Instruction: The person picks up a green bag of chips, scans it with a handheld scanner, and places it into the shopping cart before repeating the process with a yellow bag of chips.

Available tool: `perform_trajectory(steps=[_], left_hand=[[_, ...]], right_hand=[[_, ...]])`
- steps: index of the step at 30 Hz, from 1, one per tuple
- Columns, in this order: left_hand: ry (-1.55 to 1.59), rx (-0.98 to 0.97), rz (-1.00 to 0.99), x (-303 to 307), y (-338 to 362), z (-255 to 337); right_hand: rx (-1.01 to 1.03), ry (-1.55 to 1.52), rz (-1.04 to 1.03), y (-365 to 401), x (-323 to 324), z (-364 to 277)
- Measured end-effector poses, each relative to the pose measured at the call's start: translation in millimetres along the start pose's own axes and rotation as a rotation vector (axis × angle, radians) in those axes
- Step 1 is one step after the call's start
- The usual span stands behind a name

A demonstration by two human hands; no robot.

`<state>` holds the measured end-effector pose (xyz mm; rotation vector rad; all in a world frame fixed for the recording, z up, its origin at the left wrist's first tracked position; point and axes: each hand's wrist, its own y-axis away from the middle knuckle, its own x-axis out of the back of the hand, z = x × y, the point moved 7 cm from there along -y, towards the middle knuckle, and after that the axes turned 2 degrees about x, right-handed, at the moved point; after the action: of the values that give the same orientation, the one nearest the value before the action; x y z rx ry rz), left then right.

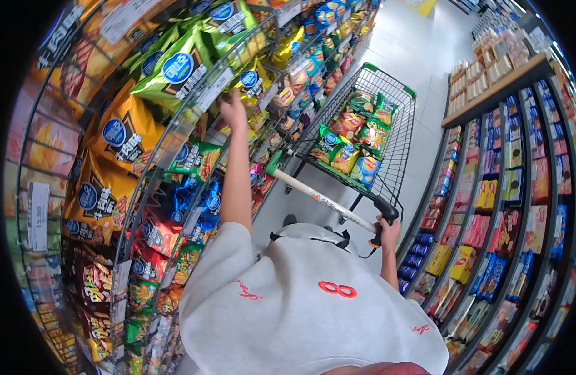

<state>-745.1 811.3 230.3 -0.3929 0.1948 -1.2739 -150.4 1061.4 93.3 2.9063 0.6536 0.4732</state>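
Observation:
My left hand (232,111) reaches to the wire shelf on the left, beside a yellow snack bag (249,80) with a blue round label. Its fingers are partly hidden behind the rack's edge, so their grip does not show. My right hand (388,232) is closed round the right end of the cart handle (325,200), near a black grip piece with a strap. The shopping cart (405,125) stands ahead, holding several snack bags (374,134) in green, red, yellow and blue. Large green bags (175,69) lie in the basket above my left hand.
Wire racks of orange bags (116,137), red bags and blue bags fill the left side. Shelves of boxed and packed snacks (463,262) line the right, below a wooden ledge (497,87) with pale packages. A tiled aisle floor (425,94) runs between them.

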Motion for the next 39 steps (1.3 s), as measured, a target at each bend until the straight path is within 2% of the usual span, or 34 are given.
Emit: perform_trajectory(steps=[2,4,6,8,9,10,15,18,19,22,24,26,28,32,35,36,38,39], left_hand=[[0.002,0.018,-0.015,-5,-14,-3],[-0.169,-0.058,0.01,-4,-15,13],[-0.117,-0.168,0.029,-1,5,43],[-0.179,-0.304,0.035,2,31,74],[-0.184,-0.541,0.026,5,51,100],[-0.156,-0.634,-0.024,7,70,120],[-0.152,-0.84,-0.112,28,130,169],[0.25,-0.488,-0.22,40,143,187],[0.447,-0.273,-0.312,37,140,181],[0.852,0.73,-0.403,17,127,91],[1.568,0.893,-0.899,-18,119,22],[1.875,1.028,-1.174,-29,151,48],[1.794,0.906,-1.23,-26,160,53],[1.909,1.025,-1.269,-23,170,54],[1.905,1.01,-1.246,-19,169,51],[1.919,1.004,-1.248,-18,168,48],[1.913,1.001,-1.244,-16,167,39],[1.909,0.998,-1.242,-14,165,38]], right_hand=[[0.015,0.008,-0.006,0,1,0],[0.03,0.024,0.006,0,1,1],[0.041,0.054,0.033,0,3,4],[0.046,0.06,0.059,2,4,6],[0.045,0.075,0.057,2,5,7],[0.045,0.09,0.055,2,4,8],[0.061,0.164,0.09,3,4,11],[0.052,0.118,0.092,4,3,12],[0.055,0.098,0.074,4,1,12],[0.076,-0.203,0.056,2,-7,10],[-0.03,-0.335,0.013,8,-15,-5],[-0.153,-0.465,-0.02,18,-25,-27],[-0.158,-0.541,-0.108,26,-41,-50],[-0.092,-0.578,-0.368,38,-78,-92],[-0.131,-0.569,-0.574,46,-108,-108],[-0.087,-0.574,-0.679,50,-117,-118],[-0.078,-0.542,-0.753,56,-130,-132],[-0.068,-0.536,-0.705,54,-135,-133]])
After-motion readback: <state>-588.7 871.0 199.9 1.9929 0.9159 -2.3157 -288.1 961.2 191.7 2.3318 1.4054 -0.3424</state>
